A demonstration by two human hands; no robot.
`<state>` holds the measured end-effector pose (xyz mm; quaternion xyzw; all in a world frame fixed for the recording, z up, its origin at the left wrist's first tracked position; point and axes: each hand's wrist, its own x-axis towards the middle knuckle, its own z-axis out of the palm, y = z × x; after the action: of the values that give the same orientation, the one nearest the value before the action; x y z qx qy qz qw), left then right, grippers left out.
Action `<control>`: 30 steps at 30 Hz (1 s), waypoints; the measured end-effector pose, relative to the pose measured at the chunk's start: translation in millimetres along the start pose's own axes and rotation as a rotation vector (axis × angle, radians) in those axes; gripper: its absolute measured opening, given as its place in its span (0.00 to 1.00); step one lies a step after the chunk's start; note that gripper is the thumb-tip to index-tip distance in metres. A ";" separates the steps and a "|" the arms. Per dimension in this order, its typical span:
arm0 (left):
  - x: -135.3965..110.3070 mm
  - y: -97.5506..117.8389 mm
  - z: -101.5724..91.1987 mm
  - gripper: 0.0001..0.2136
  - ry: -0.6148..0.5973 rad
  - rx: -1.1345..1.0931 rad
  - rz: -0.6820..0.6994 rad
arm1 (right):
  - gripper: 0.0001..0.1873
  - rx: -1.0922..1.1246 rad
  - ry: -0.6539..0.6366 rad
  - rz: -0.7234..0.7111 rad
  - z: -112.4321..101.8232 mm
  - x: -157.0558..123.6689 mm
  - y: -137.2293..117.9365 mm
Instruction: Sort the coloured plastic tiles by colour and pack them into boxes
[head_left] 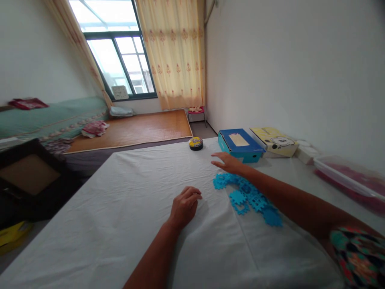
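My right hand (227, 162) stretches over the table with thumb and fingers apart and nothing in it. It is nearest to the blue box, in front of its left corner. Below that arm lies a loose heap of bright blue interlocking plastic pieces (255, 198) with notched edges, partly covered by the forearm. A round tin (196, 143) with a yellow patterned top and black side stands beyond both hands, touched by neither. My left hand (185, 205) rests on the white cloth, left of the pieces. Its fingers are loosely curled together, and nothing shows in them.
A blue shoebox (241, 144), a yellow box (274, 141) with a cartoon face, a white item (306, 152) and a clear plastic tub (351, 182) line the wall side. White cloth (126, 216) covers the table. A bed (150, 125) lies past its far edge.
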<state>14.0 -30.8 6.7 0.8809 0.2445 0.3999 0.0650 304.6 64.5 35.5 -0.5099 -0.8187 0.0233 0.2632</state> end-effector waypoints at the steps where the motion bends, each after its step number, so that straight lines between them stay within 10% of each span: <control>1: -0.4 -0.6 -0.1 0.13 0.001 0.002 -0.006 | 0.29 -0.021 -0.018 -0.026 9.5 23.2 -0.6; 11: -5.3 -6.6 2.2 0.12 0.015 0.012 -0.042 | 0.54 -0.083 -0.072 0.500 77.3 181.2 32.3; 22: -3.9 -5.9 6.1 0.13 -0.030 -0.023 -0.044 | 0.28 -0.018 -0.181 0.252 56.5 162.4 50.7; 30: -6.2 -10.4 4.4 0.13 -0.018 -0.021 -0.078 | 0.41 -0.028 -0.114 0.299 62.9 149.6 41.3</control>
<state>9.7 -24.4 -3.6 0.8737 0.2738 0.3914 0.0919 258.9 225.5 29.7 -0.6275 -0.7475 0.0796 0.2028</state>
